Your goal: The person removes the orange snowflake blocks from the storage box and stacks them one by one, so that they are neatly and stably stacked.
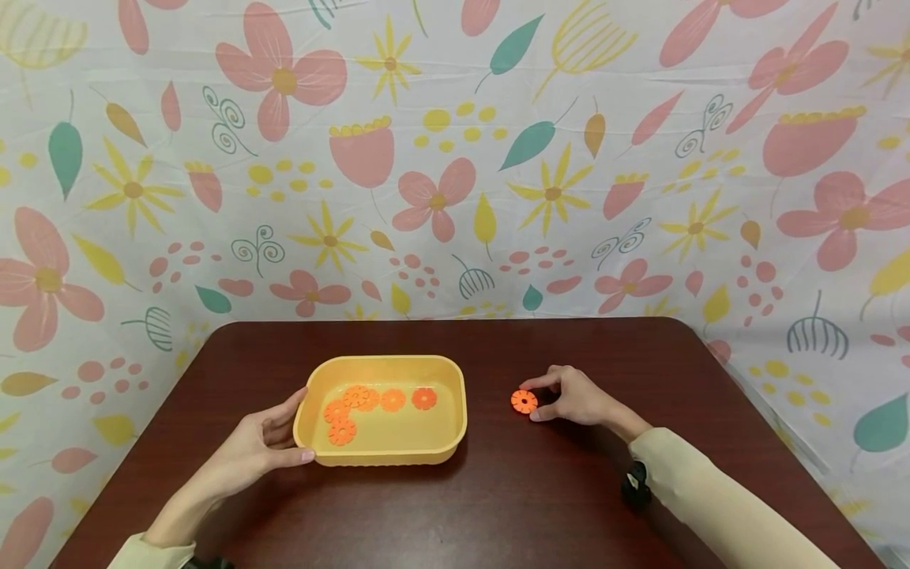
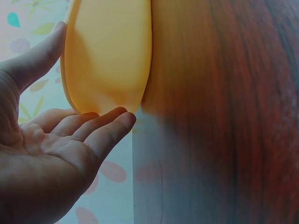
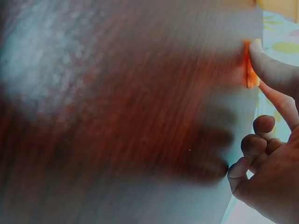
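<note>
My left hand (image 1: 245, 454) grips the left end of a shallow yellow plastic tray (image 1: 380, 458), thumb at its near corner and fingers along its end wall. In the left wrist view, the thumb and fingertips meet the side of the tray (image 2: 110, 56). Several orange notched plastic discs (image 1: 342, 431) lie inside it, some overlapping near the left. To the right of the tray, my right hand (image 1: 579, 397) pinches another orange notched disc (image 1: 524, 401) between thumb and index finger, close over the tabletop. That disc (image 3: 252, 70) shows edge-on in the right wrist view, its other fingers curled below.
Everything stands on a dark reddish-brown wooden table (image 1: 498, 514) with rounded far corners. Behind and beside it hangs a white cloth (image 1: 455, 158) printed with flowers and leaves. A dark band (image 1: 636, 484) circles the right wrist over a beige sleeve.
</note>
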Demonstrator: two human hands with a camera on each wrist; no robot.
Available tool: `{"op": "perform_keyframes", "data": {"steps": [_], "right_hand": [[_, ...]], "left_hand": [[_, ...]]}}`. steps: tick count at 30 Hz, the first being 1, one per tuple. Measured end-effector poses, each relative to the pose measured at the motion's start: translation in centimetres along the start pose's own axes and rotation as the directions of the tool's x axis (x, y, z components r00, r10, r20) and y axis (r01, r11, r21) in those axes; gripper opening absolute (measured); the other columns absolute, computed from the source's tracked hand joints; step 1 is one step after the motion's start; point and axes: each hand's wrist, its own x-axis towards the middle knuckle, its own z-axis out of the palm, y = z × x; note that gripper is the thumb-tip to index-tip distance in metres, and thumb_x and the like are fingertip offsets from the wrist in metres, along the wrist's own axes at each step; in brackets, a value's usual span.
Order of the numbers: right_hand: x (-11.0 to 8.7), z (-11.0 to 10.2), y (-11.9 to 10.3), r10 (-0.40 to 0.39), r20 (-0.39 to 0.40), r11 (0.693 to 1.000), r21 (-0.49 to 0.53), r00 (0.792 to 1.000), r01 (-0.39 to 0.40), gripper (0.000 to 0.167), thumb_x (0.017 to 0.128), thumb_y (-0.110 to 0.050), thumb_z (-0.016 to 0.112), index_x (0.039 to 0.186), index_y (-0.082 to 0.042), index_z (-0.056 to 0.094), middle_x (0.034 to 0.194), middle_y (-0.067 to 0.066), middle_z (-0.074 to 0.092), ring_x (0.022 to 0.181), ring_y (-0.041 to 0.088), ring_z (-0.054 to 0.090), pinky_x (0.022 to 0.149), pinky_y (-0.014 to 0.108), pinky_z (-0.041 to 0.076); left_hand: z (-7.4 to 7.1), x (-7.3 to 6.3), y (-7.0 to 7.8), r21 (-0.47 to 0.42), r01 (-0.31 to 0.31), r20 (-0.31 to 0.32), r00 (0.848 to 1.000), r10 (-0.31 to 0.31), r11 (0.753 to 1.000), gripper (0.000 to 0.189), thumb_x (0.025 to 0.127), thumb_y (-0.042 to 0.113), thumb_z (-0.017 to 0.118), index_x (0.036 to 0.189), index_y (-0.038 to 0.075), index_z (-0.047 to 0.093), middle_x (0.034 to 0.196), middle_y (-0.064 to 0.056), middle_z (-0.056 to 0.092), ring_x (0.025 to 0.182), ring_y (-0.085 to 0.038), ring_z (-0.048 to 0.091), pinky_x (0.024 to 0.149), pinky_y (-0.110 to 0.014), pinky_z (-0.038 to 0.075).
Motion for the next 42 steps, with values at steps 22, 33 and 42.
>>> {"op": "perform_keyframes", "data": {"steps": [22, 33, 42], "right_hand": [[0.61, 0.47, -0.10, -0.007, 0.003, 0.999, -0.035, 1.000, 0.007, 0.049, 0.081, -0.021, 0.095, 0.125, -0.008, 0.079, 0.087, 0.005, 0.056, 0.083, 0.024, 0.045, 0.068, 0.032, 0.035], [0.58, 0.38, -0.22, -0.004, -0.002, 0.999, -0.053, 1.000, 0.004, 0.047, 0.081, -0.021, 0.095, 0.124, -0.008, 0.079, 0.085, 0.007, 0.054, 0.083, 0.025, 0.045, 0.068, 0.033, 0.034], [0.41, 0.43, -0.06, -0.001, -0.009, 0.999, -0.035, 1.000, 0.001, 0.048, 0.081, -0.021, 0.095, 0.124, -0.008, 0.079, 0.084, 0.007, 0.051, 0.082, 0.024, 0.044, 0.067, 0.033, 0.033]], "left_hand": [[-0.08, 0.02, -0.32, 0.003, -0.004, 0.004, 1.000, 0.004, 1.000, 0.097, 0.091, 0.006, 0.083, 0.166, -0.003, 0.021, 0.170, -0.025, 0.019, 0.146, -0.049, 0.036, 0.096, -0.034, 0.057], [-0.10, -0.02, 0.13, 0.011, -0.012, 0.008, 1.000, 0.012, 1.000, 0.097, 0.092, 0.007, 0.083, 0.166, -0.004, 0.021, 0.169, -0.026, 0.020, 0.146, -0.049, 0.037, 0.096, -0.033, 0.057], [-0.11, 0.01, 0.00, 0.004, -0.017, 0.004, 1.000, 0.017, 1.000, 0.097, 0.091, 0.006, 0.083, 0.165, -0.004, 0.022, 0.169, -0.027, 0.021, 0.145, -0.049, 0.037, 0.095, -0.033, 0.057]]}}
